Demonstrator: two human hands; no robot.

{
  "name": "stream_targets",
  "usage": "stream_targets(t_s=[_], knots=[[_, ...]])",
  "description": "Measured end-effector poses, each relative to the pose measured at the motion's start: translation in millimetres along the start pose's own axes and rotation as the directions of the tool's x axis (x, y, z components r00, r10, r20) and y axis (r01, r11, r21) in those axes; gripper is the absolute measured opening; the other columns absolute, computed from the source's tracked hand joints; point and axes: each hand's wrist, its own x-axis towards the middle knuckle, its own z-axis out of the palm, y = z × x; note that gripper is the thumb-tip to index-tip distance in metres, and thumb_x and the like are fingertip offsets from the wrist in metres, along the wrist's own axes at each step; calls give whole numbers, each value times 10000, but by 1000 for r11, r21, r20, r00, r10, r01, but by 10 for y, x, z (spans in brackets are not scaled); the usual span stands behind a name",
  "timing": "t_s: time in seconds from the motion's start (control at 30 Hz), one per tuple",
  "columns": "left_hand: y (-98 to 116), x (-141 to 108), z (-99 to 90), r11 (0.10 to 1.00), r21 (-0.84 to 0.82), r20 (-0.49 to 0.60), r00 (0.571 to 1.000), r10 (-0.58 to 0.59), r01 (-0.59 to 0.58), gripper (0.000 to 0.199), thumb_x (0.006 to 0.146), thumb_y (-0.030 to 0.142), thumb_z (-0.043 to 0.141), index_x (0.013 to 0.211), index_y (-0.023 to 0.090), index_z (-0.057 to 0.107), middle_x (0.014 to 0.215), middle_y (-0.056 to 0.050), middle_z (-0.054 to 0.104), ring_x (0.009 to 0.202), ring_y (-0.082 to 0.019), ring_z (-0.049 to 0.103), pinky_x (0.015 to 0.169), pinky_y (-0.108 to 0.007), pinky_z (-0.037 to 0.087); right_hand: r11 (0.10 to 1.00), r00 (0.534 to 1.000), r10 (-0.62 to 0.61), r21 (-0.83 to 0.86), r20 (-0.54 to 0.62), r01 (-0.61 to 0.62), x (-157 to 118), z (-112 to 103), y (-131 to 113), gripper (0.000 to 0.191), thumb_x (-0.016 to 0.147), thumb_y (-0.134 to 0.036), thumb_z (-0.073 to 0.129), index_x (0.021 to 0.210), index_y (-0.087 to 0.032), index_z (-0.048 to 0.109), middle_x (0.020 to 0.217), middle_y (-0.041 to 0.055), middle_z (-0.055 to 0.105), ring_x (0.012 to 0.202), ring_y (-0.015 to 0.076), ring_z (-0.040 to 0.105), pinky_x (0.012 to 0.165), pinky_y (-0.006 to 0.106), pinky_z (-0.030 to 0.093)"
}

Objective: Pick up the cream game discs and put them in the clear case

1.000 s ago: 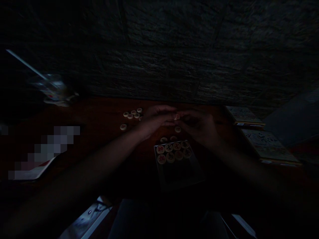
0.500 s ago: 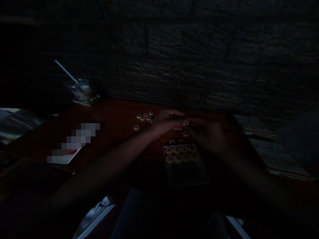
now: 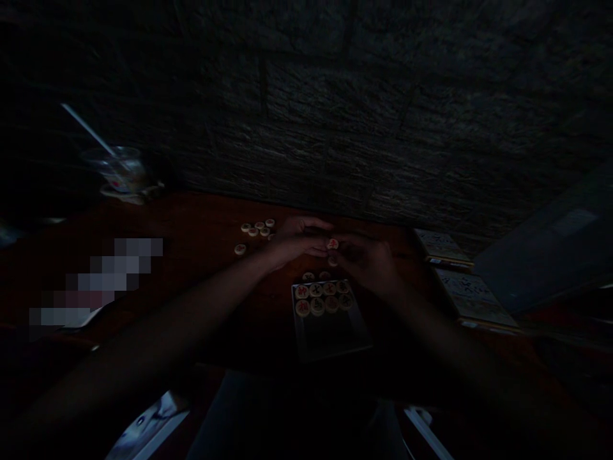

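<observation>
A round Chinese chess piece (image 3: pixel 332 244) with a red character is pinched at the fingertips of my right hand (image 3: pixel 373 260). From the other side my left hand (image 3: pixel 294 241) reaches in, its fingers stretched out so that their tips come up to that piece; its palm is hidden. Just under the fingers another piece (image 3: pixel 332 260) shows, partly shaded. Nearer to me lies a shallow tray (image 3: pixel 330 337), its far part holding two rows of pieces with red and dark characters. At its far edge two more pieces sit, the left one (image 3: pixel 309 276) with a dark character.
Several loose pieces (image 3: pixel 259 225) lie left of my left hand. A plastic cup (image 3: pixel 122 172) with a straw stands by the stone wall (image 3: pixel 297 128). Two flat boxes (image 3: pixel 474 297) lie at the table's right. A blurred-out flat object (image 3: pixel 100 278) rests on the left. Light is very dim.
The view has swung right, so everything sits further left in it. Both hands stay together around the same red-lettered piece; the filled rows in the tray look the same.
</observation>
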Motion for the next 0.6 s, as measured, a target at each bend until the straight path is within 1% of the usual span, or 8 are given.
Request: stream_targets(t_s=[0.07, 0.13, 0.27, 0.33, 0.43, 0.5, 0.57, 0.6], knots=[[-1, 5, -1, 1000, 9, -6, 1000, 10, -9, 415, 739, 242, 889, 1115, 125, 756, 895, -91, 816, 768, -192, 791, 781, -347, 661, 1000, 1000, 20, 10, 16, -20, -3, -8, -11, 208, 915, -294, 743, 1101, -213, 789, 964, 69, 821, 821, 211, 786, 771, 333, 611], [-1, 16, -10, 1000, 15, -21, 1000, 23, -23, 334, 791, 281, 830, 1082, 133, 756, 858, -85, 811, 736, -191, 786, 757, -340, 658, 996, 998, 56, 71, 27, -58, -8, -11, -14, 224, 885, -276, 762, 1097, -209, 782, 972, 64, 824, 827, 209, 788, 771, 326, 614], [12, 34, -49, 999, 44, -10, 1000, 17, -17, 226, 803, 256, 723, 997, 145, 754, 787, -72, 796, 696, -193, 778, 709, -330, 658, 963, 991, 124, 234, 51, -133, -7, -23, -42, 194, 820, -264, 799, 1003, -203, 775, 963, 51, 823, 849, 209, 788, 793, 322, 619], [23, 27, -69, 994, 102, 55, 998, -39, 33, 187, 767, 223, 678, 918, 146, 755, 712, -64, 773, 639, -193, 761, 664, -322, 653, 955, 987, 143, 252, 76, -158, 2, -52, -106, 180, 805, -268, 804, 969, -201, 774, 962, 53, 821, 855, 212, 783, 800, 330, 617], [41, -1, -80, 973, 207, 170, 975, -141, 104, 109, 730, 221, 649, 775, 151, 720, 646, -62, 748, 555, -190, 730, 563, -287, 615, 955, 978, 155, 232, 139, -184, 11, -129, -283, 154, 802, -263, 798, 941, -201, 774, 952, 55, 818, 854, 212, 775, 793, 327, 611], [51, -22, -76, 957, 266, 220, 960, -175, 114, 92, 722, 215, 637, 729, 153, 705, 636, -61, 745, 524, -174, 711, 520, -251, 581, 958, 973, 141, 224, 181, -180, -5, -187, -433, 100, 818, -242, 773, 913, -211, 771, 940, 47, 816, 839, 205, 771, 766, 310, 606], [59, -37, -73, 942, 322, 270, 944, -187, 95, 99, 729, 203, 635, 730, 148, 717, 638, -63, 749, 523, -161, 706, 509, -224, 560, 966, 961, 114, 197, 251, -166, -45, -233, -587, 131, 812, -173, 748, 926, -231, 775, 955, 25, 816, 845, 192, 771, 745, 284, 599], [63, -41, -73, 936, 341, 293, 938, -187, 80, 105, 739, 201, 637, 739, 146, 726, 641, -65, 752, 530, -159, 708, 510, -217, 556, 971, 942, 120, 160, 315, -177, -73, -247, -661, 163, 798, -149, 753, 932, -239, 775, 961, 17, 816, 835, 190, 770, 717, 273, 592]])
